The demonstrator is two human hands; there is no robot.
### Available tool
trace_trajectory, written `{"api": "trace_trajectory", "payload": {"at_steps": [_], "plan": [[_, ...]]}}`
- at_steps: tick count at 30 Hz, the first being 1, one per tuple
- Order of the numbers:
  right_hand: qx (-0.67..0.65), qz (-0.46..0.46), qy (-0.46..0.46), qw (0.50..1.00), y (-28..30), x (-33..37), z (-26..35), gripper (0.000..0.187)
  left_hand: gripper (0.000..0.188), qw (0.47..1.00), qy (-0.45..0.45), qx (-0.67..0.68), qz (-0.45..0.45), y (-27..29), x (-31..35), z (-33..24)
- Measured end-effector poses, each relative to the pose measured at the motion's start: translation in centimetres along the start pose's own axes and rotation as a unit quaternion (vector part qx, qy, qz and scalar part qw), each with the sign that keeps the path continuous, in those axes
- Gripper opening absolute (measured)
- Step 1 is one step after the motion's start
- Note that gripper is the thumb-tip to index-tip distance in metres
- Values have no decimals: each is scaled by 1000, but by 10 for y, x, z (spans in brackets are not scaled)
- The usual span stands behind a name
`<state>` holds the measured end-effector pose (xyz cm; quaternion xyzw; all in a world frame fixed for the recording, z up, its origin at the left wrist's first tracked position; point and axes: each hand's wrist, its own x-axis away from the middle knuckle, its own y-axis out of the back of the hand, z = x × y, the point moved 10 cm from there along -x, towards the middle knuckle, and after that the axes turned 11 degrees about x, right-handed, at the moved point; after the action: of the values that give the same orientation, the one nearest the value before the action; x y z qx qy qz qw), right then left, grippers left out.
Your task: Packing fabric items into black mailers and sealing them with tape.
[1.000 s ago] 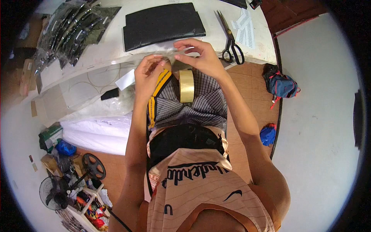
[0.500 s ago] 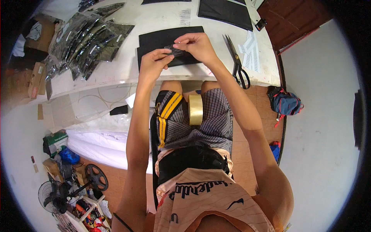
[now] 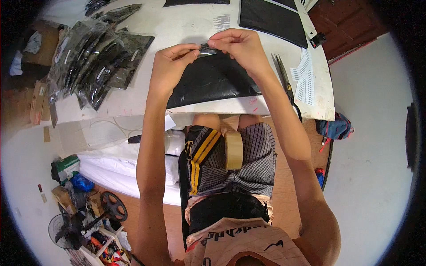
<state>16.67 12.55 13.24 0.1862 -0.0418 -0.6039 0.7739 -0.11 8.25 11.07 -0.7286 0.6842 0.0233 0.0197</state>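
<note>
A black flat sheet-like piece (image 3: 213, 82), slightly shiny and creased, lies on the white table right in front of me. At its far edge my left hand (image 3: 171, 66) and my right hand (image 3: 239, 48) are close together, both with fingers closed in a pinch. Between the fingertips stretches a small strip of clear plastic (image 3: 207, 51). Whether the strip is joined to the black piece cannot be made out. Right of my right forearm lie black-handled scissors (image 3: 284, 77), their blades pointing away. A roll of tape (image 3: 234, 150) sits between my thighs.
A pile of black items in clear plastic bags (image 3: 100, 62) covers the table's left side. More black flat pieces (image 3: 273, 22) lie at the far right. White printed label strips (image 3: 305, 80) are beyond the scissors. A fan (image 3: 66, 230) stands on the floor at left, a backpack (image 3: 335, 128) at right.
Both hands, still pinching the clear plastic, have moved from over the black piece to its far edge. The view has shifted, so the table sits lower in the picture.
</note>
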Motion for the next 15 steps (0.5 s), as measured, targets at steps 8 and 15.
{"api": "trace_trajectory", "payload": {"at_steps": [8,15], "plan": [[-6,19,11,1000,9,-16,-37,14,44,993,106,2,-51,11,17,41],[9,107,-9,994,-9,-18,-38,15,34,999,-3,33,-4,7,-12,12]]}}
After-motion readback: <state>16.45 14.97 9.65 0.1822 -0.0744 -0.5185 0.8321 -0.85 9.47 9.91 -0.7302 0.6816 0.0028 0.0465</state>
